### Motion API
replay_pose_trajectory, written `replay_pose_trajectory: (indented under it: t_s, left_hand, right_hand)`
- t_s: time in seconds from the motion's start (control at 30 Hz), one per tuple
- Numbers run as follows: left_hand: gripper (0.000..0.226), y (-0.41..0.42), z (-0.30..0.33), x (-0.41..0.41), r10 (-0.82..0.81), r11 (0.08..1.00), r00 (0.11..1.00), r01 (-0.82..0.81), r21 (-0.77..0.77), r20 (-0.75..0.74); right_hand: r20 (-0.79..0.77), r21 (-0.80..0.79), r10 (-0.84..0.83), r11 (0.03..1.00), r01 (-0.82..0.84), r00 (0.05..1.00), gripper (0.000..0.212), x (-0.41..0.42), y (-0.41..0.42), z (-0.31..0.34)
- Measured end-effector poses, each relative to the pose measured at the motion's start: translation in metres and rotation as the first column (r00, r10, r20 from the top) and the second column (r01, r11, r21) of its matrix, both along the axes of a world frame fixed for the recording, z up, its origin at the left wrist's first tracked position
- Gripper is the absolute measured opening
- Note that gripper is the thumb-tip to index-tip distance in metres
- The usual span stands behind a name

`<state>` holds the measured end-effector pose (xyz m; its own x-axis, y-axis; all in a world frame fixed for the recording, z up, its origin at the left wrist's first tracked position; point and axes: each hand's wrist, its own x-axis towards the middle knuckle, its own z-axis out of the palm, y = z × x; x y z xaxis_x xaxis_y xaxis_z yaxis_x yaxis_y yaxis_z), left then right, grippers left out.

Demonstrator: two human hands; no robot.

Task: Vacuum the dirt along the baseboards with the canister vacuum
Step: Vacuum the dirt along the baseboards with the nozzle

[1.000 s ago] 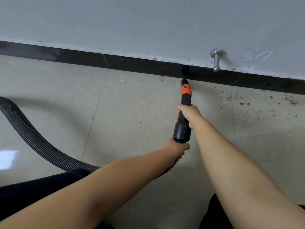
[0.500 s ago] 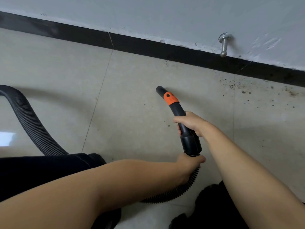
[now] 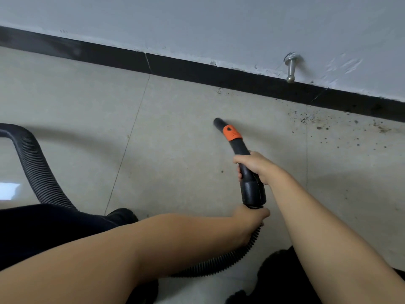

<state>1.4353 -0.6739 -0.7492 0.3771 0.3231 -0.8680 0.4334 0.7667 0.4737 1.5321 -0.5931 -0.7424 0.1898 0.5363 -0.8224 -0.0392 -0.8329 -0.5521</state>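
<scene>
Gripping the hose just behind the cuff, the left hand had its fingers curled round the ribbed tube. Ahead of it, the right hand wrapped the black wand, forearm stretched forward, wrist turned so the nozzle pointed up and left, well short of the baseboard. The dirt lay scattered to the right, near the baseboard below the doorstop. Doing this well likely meant swinging the nozzle right, keeping it low over the specks, and tracking the baseboard's edge slowly.
</scene>
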Motion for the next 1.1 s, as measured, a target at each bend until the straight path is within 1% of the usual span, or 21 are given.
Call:
replay_pose_trajectory:
  t_s: [0.1, 0.2, 0.23, 0.27, 0.3, 0.37, 0.47, 0.63, 0.7, 0.87, 1.1]
  left_hand:
    - [0.017, 0.021, -0.002, 0.005, -0.114, 0.990, 0.993, 0.111, 0.083, 0.037]
    - [0.011, 0.050, -0.001, 0.011, -0.226, 0.964, 0.974, 0.223, 0.144, 0.011]
    - [0.014, 0.059, -0.002, 0.014, -0.257, 0.952, 0.966, 0.254, 0.170, -0.006]
    - [0.022, 0.067, -0.004, 0.016, -0.283, 0.939, 0.959, 0.283, 0.197, -0.030]
    - [0.027, 0.074, -0.004, 0.017, -0.296, 0.929, 0.954, 0.299, 0.217, -0.050]
    - [0.024, 0.084, -0.006, 0.019, -0.297, 0.919, 0.952, 0.305, 0.250, -0.072]
    - [0.021, 0.092, -0.009, 0.020, -0.267, 0.926, 0.960, 0.280, 0.252, -0.087]
    - [0.014, 0.098, -0.013, 0.018, -0.139, 0.969, 0.990, 0.142, 0.201, -0.030]
    - [0.010, 0.099, -0.015, 0.016, -0.102, 0.975, 0.995, 0.103, 0.196, -0.017]
    - [0.013, 0.101, -0.021, 0.009, -0.050, 0.980, 0.999, 0.053, 0.190, -0.019]
    - [0.014, 0.107, -0.019, -0.004, 0.005, 0.983, 1.000, -0.002, 0.185, -0.015]
  right_hand:
    - [0.048, 0.029, -0.244, 0.970, 0.243, 0.968, 0.009, 0.021, 0.005, -0.004]
    - [0.062, 0.053, -0.461, 0.887, 0.459, 0.885, 0.011, 0.038, 0.016, -0.007]
    - [0.052, 0.059, -0.518, 0.855, 0.515, 0.854, 0.012, 0.042, 0.020, -0.007]
    - [0.043, 0.063, -0.556, 0.830, 0.553, 0.830, 0.013, 0.046, 0.024, -0.007]
    - [0.039, 0.068, -0.576, 0.817, 0.573, 0.817, 0.013, 0.049, 0.028, -0.007]
    - [0.038, 0.076, -0.582, 0.812, 0.578, 0.812, 0.011, 0.052, 0.037, -0.007]
    - [0.017, 0.075, -0.564, 0.824, 0.561, 0.826, 0.009, 0.051, 0.051, -0.010]
    - [0.010, 0.069, -0.473, 0.879, 0.471, 0.881, 0.015, 0.043, 0.073, -0.012]
    - [0.020, 0.072, -0.433, 0.899, 0.431, 0.901, 0.011, 0.039, 0.078, -0.013]
    - [0.033, 0.066, -0.341, 0.939, 0.339, 0.939, 0.009, 0.029, 0.088, -0.016]
    - [-0.008, 0.069, -0.298, 0.952, 0.298, 0.955, 0.010, 0.011, 0.101, -0.016]
